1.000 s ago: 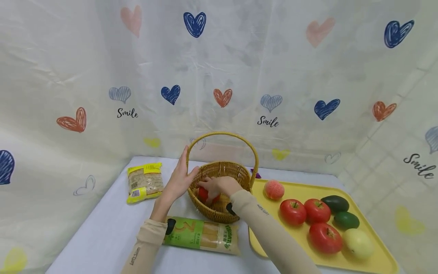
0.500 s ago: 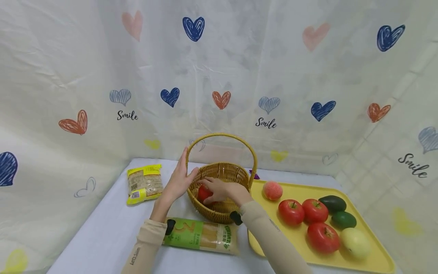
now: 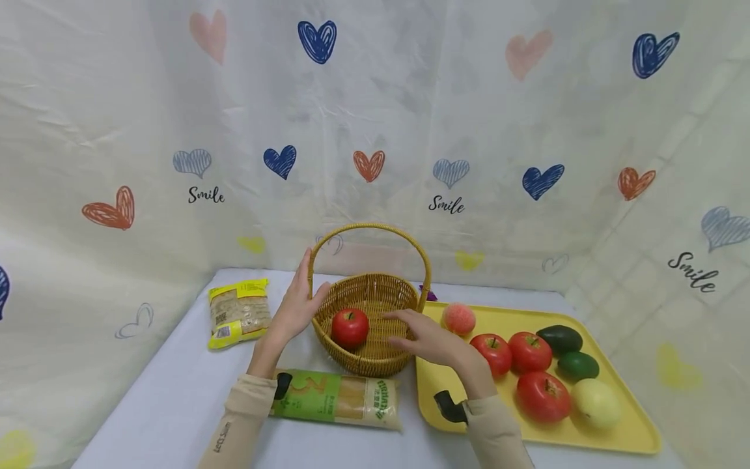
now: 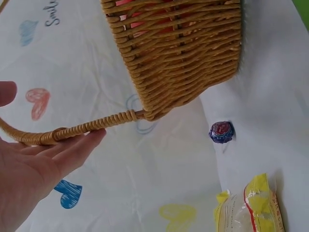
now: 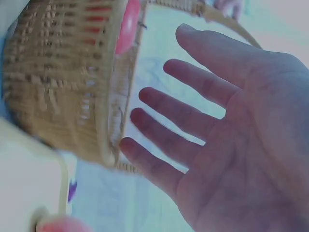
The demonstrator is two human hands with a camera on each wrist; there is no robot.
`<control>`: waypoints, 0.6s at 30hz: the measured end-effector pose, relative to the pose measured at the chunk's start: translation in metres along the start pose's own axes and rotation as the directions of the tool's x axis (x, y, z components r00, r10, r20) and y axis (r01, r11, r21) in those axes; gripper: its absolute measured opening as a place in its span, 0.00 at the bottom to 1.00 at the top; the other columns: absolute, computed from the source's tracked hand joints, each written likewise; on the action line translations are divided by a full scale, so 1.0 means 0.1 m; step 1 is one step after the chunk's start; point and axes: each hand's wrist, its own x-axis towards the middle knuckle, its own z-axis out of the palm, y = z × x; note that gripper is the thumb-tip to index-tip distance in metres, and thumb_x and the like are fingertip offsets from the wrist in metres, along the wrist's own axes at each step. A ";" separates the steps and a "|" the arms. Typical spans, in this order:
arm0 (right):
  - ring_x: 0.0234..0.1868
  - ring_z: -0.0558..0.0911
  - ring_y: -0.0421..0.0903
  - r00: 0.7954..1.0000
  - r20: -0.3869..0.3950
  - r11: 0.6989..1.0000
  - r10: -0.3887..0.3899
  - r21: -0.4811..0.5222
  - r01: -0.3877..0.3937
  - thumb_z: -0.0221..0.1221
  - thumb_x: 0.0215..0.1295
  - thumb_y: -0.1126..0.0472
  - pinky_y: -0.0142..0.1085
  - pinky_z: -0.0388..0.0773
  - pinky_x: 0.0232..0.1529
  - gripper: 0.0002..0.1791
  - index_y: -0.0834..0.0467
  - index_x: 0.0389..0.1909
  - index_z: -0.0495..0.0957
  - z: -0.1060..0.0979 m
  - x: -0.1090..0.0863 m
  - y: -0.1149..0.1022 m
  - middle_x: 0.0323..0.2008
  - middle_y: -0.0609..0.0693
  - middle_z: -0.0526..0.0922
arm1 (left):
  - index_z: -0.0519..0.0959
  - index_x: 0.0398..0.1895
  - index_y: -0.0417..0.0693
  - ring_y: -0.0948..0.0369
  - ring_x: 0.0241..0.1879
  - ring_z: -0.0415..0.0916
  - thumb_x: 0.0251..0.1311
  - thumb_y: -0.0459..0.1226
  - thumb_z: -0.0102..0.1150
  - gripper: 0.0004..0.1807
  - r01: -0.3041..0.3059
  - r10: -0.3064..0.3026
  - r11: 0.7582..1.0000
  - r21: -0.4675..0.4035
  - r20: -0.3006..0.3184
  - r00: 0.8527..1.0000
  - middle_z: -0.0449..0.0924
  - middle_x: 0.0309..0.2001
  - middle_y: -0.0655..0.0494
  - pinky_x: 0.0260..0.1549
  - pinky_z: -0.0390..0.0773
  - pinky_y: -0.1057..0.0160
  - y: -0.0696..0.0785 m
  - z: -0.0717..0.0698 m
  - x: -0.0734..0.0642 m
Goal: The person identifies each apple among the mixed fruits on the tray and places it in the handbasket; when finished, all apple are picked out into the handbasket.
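Note:
A wicker basket (image 3: 364, 366) with a tall arched handle (image 3: 372, 227) stands mid-table. One red apple (image 3: 350, 328) lies in its left part and also shows through the weave in the left wrist view. My left hand (image 3: 295, 314) rests straight fingers along the left side of the handle, its thumb held apart. Over the basket's right rim is my right hand (image 3: 435, 340), fingers spread and holding nothing. The right wrist view shows those separated fingers (image 5: 169, 123) beside the rim.
A yellow tray (image 3: 433, 417) at right bears a peach (image 3: 459, 318), several red apples (image 3: 543, 397), dark green fruits (image 3: 577, 366) and a pale yellow fruit (image 3: 596, 403). A noodle pack (image 3: 336, 399) lies in front, a yellow bag (image 3: 239, 312) left. A small shiny wrapped piece (image 4: 221, 132) lies behind.
My right hand has let go of the red apple in the basket, lifted off and moved right toward the rim. My left hand stays at the handle.

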 end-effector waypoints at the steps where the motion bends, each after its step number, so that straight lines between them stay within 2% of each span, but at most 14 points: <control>1: 0.73 0.72 0.59 1.000 -0.018 1.000 0.004 -0.002 -0.004 0.57 0.76 0.48 0.58 0.70 0.72 0.30 0.57 0.73 0.70 -0.03 -0.06 0.04 0.71 0.58 0.73 | 0.29 0.84 0.56 0.45 0.84 0.38 0.77 0.51 0.49 0.48 0.001 -0.001 1.000 -0.001 -0.001 1.000 0.32 0.85 0.51 0.79 0.51 0.36 -0.01 0.00 0.00; 8: 0.70 0.73 0.65 0.982 -0.162 0.992 0.100 -0.065 -0.112 0.60 0.75 0.50 0.63 0.70 0.69 0.30 0.59 0.71 0.70 -0.28 -0.42 0.32 0.70 0.63 0.72 | 0.29 0.84 0.59 0.45 0.84 0.39 0.77 0.54 0.49 0.48 0.016 -0.016 1.000 -0.008 0.020 1.000 0.32 0.85 0.52 0.79 0.51 0.37 -0.05 0.05 0.00; 14: 0.67 0.72 0.71 0.974 -0.176 0.966 0.140 -0.193 -0.173 0.64 0.70 0.50 0.68 0.69 0.66 0.33 0.62 0.70 0.70 -0.36 -0.50 0.53 0.67 0.69 0.72 | 0.30 0.84 0.60 0.46 0.84 0.40 0.76 0.56 0.48 0.48 0.009 -0.009 1.000 0.012 0.008 1.000 0.33 0.85 0.52 0.79 0.52 0.38 -0.04 0.04 0.01; 18: 0.68 0.67 0.76 0.958 -0.149 0.933 0.246 -0.231 -0.275 0.67 0.66 0.47 0.74 0.65 0.63 0.40 0.64 0.72 0.66 -0.40 -0.54 0.66 0.68 0.74 0.68 | 0.29 0.84 0.60 0.46 0.84 0.40 0.77 0.56 0.48 0.48 0.021 -0.021 1.000 0.014 0.004 1.000 0.33 0.85 0.52 0.79 0.52 0.38 -0.03 0.02 0.02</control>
